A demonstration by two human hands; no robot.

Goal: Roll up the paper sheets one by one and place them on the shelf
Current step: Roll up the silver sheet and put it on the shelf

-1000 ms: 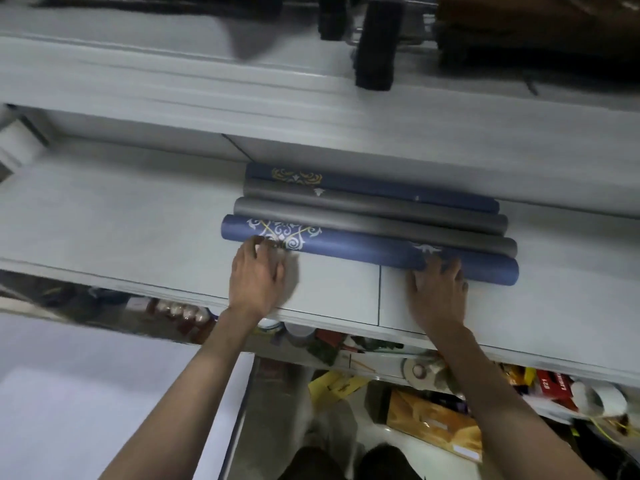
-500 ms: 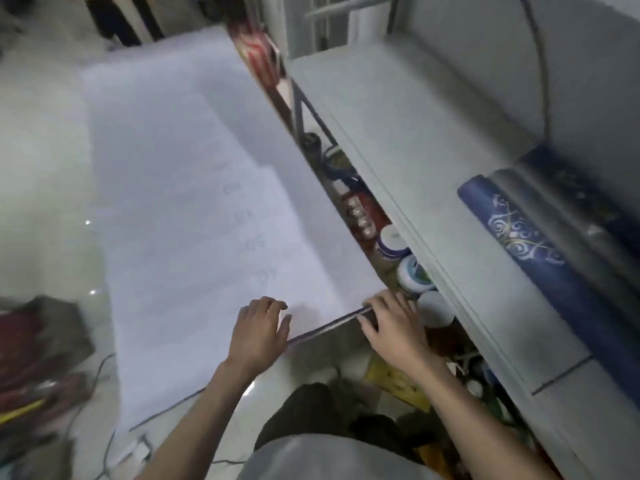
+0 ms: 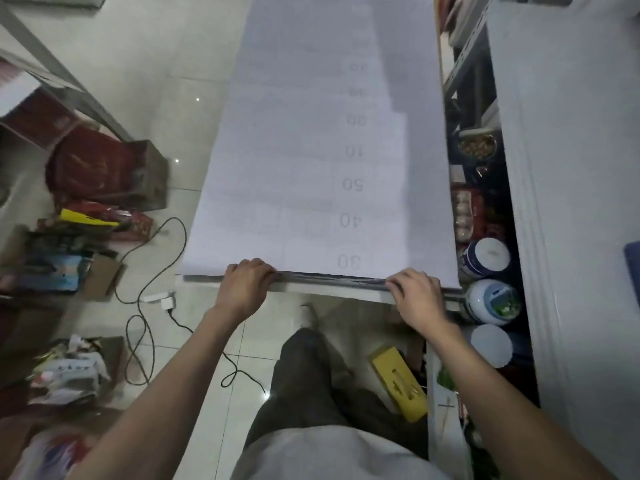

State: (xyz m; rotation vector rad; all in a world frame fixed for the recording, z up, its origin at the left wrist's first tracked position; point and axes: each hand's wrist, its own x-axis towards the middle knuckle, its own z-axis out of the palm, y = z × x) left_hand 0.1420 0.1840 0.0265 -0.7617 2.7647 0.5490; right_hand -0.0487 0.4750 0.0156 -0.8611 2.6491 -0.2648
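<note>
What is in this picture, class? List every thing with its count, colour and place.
paper sheets: stack, count unclear, white with grey numbers, flat on the floor
shelf: one, pale grey, right side
round tubs: three, white and blue, below the shelf
cable: one, black, looped on the floor at left
yellow box: one, floor by the person's leg
clutter: bags and boxes, mixed colours, far left
left hand: grips the sheets' near edge
right hand: grips the same edge
</note>
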